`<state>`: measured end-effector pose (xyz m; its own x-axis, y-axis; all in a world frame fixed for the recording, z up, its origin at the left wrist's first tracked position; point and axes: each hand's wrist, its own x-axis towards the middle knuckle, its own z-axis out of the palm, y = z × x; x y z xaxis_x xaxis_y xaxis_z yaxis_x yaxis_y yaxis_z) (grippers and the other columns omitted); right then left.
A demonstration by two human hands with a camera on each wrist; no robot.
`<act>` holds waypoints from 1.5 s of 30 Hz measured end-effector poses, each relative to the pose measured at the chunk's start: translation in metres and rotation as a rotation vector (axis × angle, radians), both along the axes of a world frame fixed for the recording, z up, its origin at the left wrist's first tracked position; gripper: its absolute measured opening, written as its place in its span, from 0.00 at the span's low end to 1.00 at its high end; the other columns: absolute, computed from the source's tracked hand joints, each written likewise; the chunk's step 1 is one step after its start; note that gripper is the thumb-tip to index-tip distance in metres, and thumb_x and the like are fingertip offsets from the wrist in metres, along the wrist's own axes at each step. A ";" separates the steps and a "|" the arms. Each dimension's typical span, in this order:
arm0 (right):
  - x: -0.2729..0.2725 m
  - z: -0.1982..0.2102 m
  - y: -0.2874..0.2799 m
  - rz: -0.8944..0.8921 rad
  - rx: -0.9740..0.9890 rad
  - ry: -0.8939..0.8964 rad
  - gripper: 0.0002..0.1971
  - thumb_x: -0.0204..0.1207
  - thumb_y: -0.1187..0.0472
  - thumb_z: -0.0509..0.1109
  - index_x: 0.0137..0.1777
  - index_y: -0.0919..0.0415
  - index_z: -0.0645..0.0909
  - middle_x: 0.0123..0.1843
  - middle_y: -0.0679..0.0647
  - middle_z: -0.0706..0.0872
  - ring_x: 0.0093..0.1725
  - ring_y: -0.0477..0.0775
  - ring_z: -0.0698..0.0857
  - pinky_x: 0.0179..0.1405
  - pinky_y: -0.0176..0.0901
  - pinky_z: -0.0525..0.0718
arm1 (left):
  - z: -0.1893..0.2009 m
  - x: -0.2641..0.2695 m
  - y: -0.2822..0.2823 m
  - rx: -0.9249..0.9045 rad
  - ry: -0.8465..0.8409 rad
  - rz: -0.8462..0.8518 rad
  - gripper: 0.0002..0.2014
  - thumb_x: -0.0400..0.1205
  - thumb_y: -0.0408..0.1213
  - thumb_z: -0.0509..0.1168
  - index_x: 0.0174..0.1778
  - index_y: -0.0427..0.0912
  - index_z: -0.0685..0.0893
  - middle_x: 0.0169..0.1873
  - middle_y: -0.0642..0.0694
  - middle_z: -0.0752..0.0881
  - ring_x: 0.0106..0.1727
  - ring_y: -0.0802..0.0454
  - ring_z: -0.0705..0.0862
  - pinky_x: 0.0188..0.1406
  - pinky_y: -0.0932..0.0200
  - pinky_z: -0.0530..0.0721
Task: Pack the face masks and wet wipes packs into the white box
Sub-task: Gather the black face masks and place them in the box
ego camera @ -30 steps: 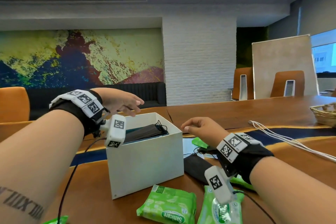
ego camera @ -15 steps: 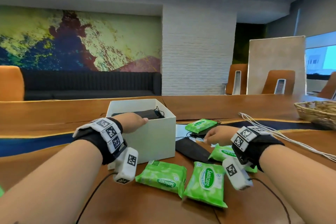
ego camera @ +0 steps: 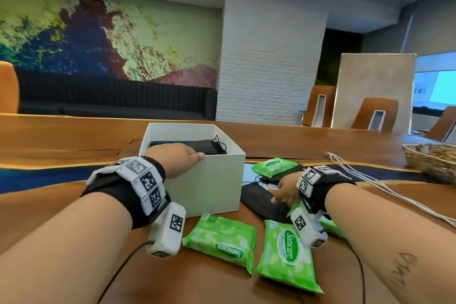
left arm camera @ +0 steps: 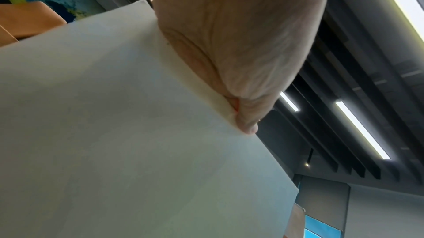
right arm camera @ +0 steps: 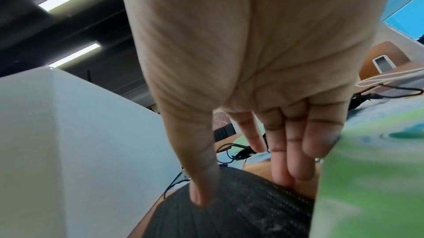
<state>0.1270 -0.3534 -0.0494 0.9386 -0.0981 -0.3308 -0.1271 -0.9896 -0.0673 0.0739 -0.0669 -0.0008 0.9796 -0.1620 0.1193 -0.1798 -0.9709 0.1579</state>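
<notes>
The white box (ego camera: 209, 187) stands open on the wooden table with black face masks (ego camera: 195, 145) inside. My left hand (ego camera: 180, 158) grips its near rim; the thumb (left arm camera: 246, 126) lies along the edge, and the fingers are hidden inside. Right of the box lies a black face mask (ego camera: 261, 202). My right hand (ego camera: 283, 190) pinches it, thumb (right arm camera: 201, 200) on top and fingers (right arm camera: 286, 178) at its far edge. Green wet wipes packs lie in front (ego camera: 222, 239) (ego camera: 287, 254), and one further back (ego camera: 272, 166). Another lies partly under my right wrist (ego camera: 330, 226).
More black masks (ego camera: 276, 179) lie under the far green pack, on a white sheet (ego camera: 251, 173). White cables (ego camera: 370, 180) run across the table on the right. A wicker basket (ego camera: 431, 158) sits at the far right edge. Chairs stand behind the table.
My left hand has come down from above the box onto its near rim. My right hand has dropped and drawn back onto the black mask beside the box. The view has tilted down.
</notes>
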 end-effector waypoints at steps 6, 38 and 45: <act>0.006 -0.006 0.008 0.048 -0.235 0.062 0.17 0.70 0.38 0.72 0.40 0.52 0.83 0.33 0.45 0.83 0.31 0.45 0.80 0.32 0.36 0.76 | -0.003 0.002 0.002 0.011 -0.032 -0.015 0.26 0.87 0.58 0.42 0.63 0.51 0.82 0.54 0.49 0.84 0.55 0.50 0.81 0.61 0.51 0.79; -0.084 0.106 0.037 0.306 0.874 -0.538 0.14 0.75 0.68 0.72 0.57 0.58 0.73 0.47 0.57 0.89 0.41 0.52 0.88 0.38 0.40 0.89 | 0.037 -0.015 0.015 -0.945 -0.051 -0.091 0.33 0.84 0.56 0.58 0.81 0.63 0.48 0.71 0.47 0.74 0.70 0.45 0.75 0.71 0.45 0.67; -0.079 0.114 0.063 0.410 0.879 -0.553 0.14 0.71 0.63 0.77 0.49 0.46 0.77 0.52 0.64 0.87 0.50 0.62 0.88 0.60 0.60 0.84 | 0.063 -0.045 0.023 -0.951 -0.167 -0.412 0.32 0.82 0.33 0.66 0.72 0.69 0.61 0.47 0.42 0.89 0.48 0.54 0.90 0.54 0.57 0.85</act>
<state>0.0483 -0.2906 0.0649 0.8856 0.3157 0.3406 0.4624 -0.5303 -0.7106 0.0286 -0.0436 0.0625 0.8294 -0.2477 0.5007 -0.5578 -0.3181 0.7666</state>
